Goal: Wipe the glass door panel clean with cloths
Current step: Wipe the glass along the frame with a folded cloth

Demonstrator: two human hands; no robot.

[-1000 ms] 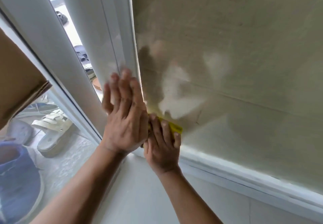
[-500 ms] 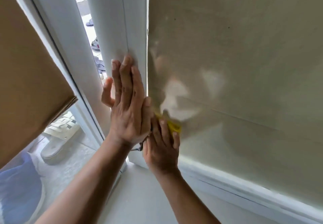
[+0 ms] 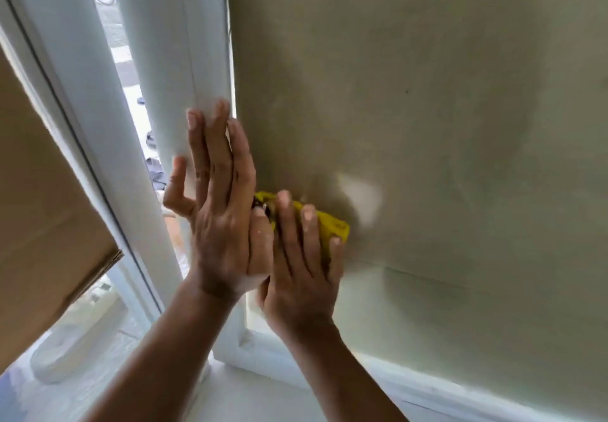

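The glass door panel (image 3: 427,109) fills the right of the view and reflects a pale wall. Its white frame (image 3: 184,59) runs upright on the left. My right hand (image 3: 302,257) presses a yellow cloth (image 3: 332,227) flat against the glass near the lower left corner, fingers straight over it. My left hand (image 3: 220,211) lies flat with straight fingers on the frame's edge, right beside the right hand. Most of the cloth is hidden under my right hand's fingers.
A brown cardboard box (image 3: 39,224) leans at the left. A pale sandal (image 3: 75,342) lies on the floor outside, seen through the gap. The door's white bottom rail (image 3: 427,385) runs along the floor at lower right.
Both hands have slid upward along the frame and glass, with the yellow cloth moving up under the right hand. The view has tilted up and shifted.
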